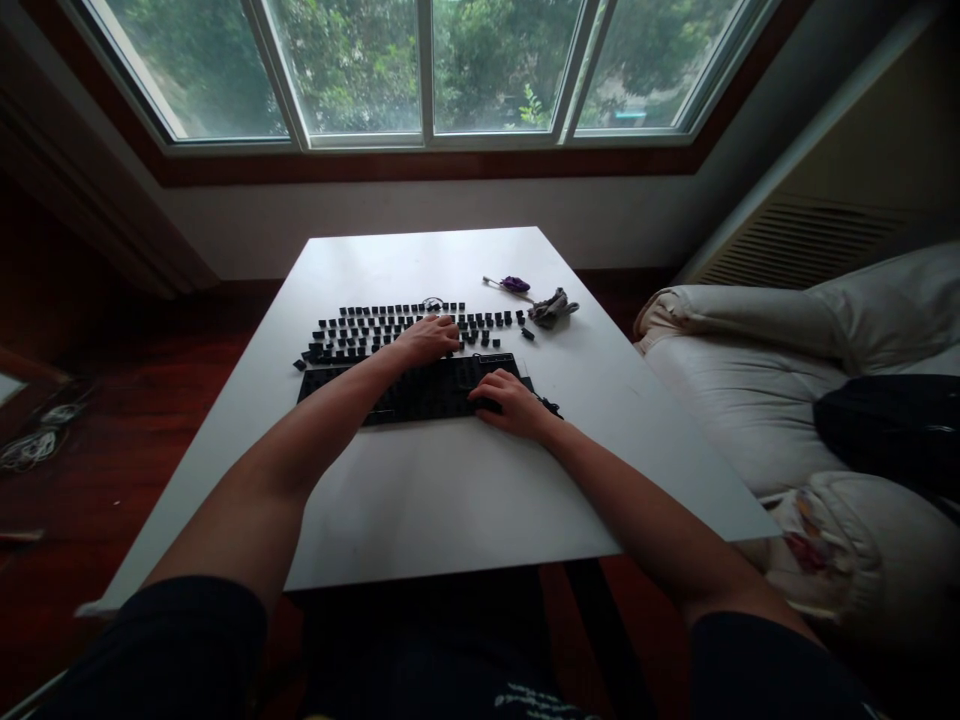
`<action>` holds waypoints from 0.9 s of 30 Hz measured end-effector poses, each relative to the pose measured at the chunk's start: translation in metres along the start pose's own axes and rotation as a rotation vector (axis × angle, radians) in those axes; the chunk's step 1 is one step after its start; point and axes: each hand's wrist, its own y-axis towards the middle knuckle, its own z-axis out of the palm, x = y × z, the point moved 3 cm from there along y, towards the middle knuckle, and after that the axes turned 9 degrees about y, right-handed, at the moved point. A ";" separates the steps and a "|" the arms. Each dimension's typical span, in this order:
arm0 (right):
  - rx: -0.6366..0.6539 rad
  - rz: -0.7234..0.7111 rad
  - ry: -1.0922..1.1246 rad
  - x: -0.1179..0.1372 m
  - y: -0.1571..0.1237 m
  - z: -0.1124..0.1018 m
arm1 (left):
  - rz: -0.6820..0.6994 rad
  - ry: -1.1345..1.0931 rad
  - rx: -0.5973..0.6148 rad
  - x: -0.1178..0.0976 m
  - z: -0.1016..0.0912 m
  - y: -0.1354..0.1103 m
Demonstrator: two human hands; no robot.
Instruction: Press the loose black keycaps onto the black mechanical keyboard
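A black keyboard base (pixel 420 392) lies on the white table (pixel 442 500), its surface mostly without keycaps. Behind it, loose black keycaps (pixel 360 322) stand in several rows. My left hand (pixel 429 340) reaches over the base to the right part of these rows, fingers bent down and drawn together. Whatever lies under its fingertips is too small to make out. At the right part of the base rests my right hand (pixel 516 402). Its fingers curl over the top and its thumb is at the front edge, closed on the keyboard.
Toward the table's back right are a crumpled grey cloth (pixel 553 308), a purple object (pixel 514 284) and a thin stick-like item (pixel 490 281). A dark cable (pixel 553 408) shows beside the base. A pale sofa (pixel 720 400) stands on the right, and a window (pixel 427 70) is ahead.
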 end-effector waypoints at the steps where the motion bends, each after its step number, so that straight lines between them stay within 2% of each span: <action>1: 0.000 -0.001 0.000 0.000 0.000 0.000 | -0.007 -0.008 -0.016 0.001 -0.001 -0.001; 5: 0.012 0.003 -0.016 0.001 -0.001 -0.001 | -0.062 -0.096 -0.088 -0.004 -0.011 -0.008; 10: 0.031 0.006 -0.037 0.000 -0.001 0.002 | -0.117 -0.244 -0.120 -0.023 -0.029 -0.022; 20: -0.014 0.011 -0.015 -0.001 -0.002 0.003 | 0.010 -0.469 -0.026 -0.047 -0.049 -0.037; 27: -0.026 0.054 0.020 -0.001 -0.003 0.002 | 0.081 -0.510 -0.003 -0.059 -0.045 -0.042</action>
